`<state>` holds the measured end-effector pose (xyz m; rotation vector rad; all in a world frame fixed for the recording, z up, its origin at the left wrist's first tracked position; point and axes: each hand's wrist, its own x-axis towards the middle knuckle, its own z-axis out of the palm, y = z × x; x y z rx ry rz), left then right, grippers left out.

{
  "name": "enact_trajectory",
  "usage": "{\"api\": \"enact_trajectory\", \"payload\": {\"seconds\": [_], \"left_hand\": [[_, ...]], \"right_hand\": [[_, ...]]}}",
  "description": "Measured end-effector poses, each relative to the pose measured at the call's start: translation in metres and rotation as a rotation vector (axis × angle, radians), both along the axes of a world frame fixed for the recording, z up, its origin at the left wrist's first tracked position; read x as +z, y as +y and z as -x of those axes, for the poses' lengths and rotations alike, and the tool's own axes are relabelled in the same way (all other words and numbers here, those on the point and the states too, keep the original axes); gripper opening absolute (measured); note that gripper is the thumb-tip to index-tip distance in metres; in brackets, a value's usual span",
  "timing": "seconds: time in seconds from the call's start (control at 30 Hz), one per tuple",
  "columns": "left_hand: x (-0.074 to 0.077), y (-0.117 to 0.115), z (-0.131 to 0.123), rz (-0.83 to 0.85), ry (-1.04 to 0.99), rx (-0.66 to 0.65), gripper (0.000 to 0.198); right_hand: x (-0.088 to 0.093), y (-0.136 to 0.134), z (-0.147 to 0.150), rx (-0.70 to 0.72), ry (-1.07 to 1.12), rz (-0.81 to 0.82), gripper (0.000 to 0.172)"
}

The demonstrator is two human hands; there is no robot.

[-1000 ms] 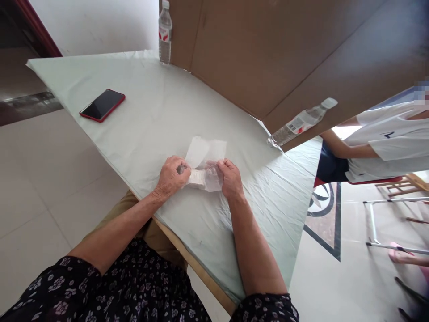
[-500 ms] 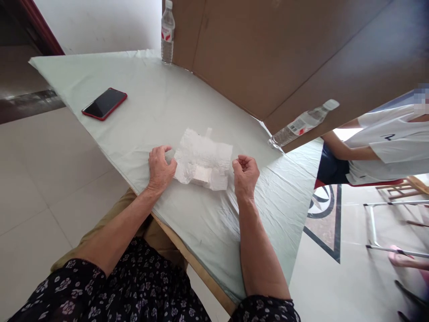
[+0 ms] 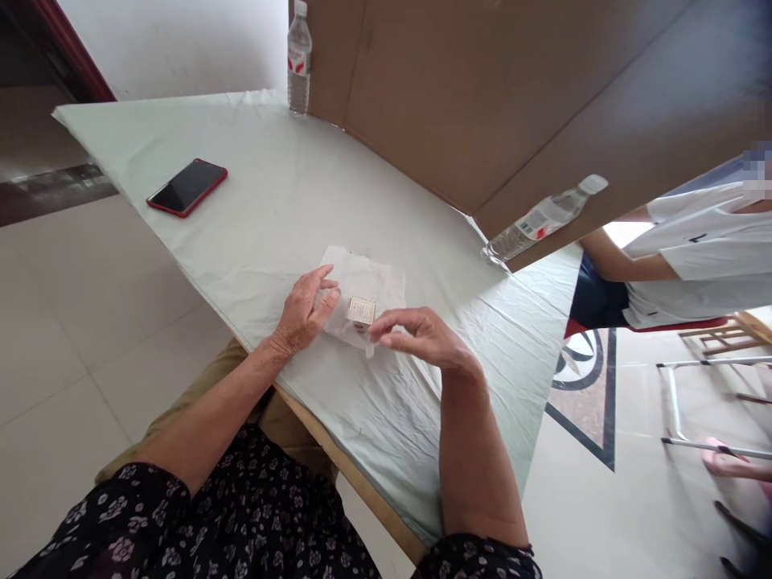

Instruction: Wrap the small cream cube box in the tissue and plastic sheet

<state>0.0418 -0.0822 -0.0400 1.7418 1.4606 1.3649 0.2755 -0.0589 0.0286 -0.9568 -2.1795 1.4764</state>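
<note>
A small cream-coloured box (image 3: pixel 362 310) with printed text on its top sits on a thin white wrapping sheet (image 3: pixel 377 279), spread on the table. My left hand (image 3: pixel 306 312) is at the box's left, over the sheet's left edge, fingers apart and holding nothing. From the right, my right hand (image 3: pixel 425 335) reaches in with fingers and thumb stretched out and a gap between them. Its fingertips are right beside the box's right corner; whether they touch it I cannot tell.
On the pale table cover (image 3: pixel 253 217) lies a phone (image 3: pixel 188 187) in a red case. One water bottle (image 3: pixel 298 64) stands at the back; another bottle (image 3: pixel 543 217) is by the cardboard partition (image 3: pixel 458 88). A person in a white shirt (image 3: pixel 712 241) sits at the right.
The white sheet no longer covers the box; it lies beneath it, with the printed top showing. My right hand has moved left to the box, and my left hand has shifted slightly right.
</note>
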Motion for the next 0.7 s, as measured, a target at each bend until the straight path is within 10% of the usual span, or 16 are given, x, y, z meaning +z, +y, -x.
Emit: {"api": "enact_trajectory", "payload": {"seconds": [0.1,0.2,0.43,0.7], "left_hand": [[0.007,-0.005,0.007,0.087,-0.130,-0.107,0.048],[0.012,-0.011,0.015,0.190,-0.052,-0.260,0.047],[0.011,-0.016,0.017,0.026,0.403,-0.284,0.028],[0.004,-0.019,0.008,0.053,0.689,-0.261,0.048]], "right_hand": [[0.001,0.000,-0.002,0.248,-0.133,0.191,0.031],[-0.005,0.004,-0.005,0.134,-0.184,0.258,0.034],[-0.025,0.005,0.011,-0.251,-0.202,-0.339,0.045],[-0.020,0.018,-0.013,-0.453,-0.332,-0.489,0.040]]}}
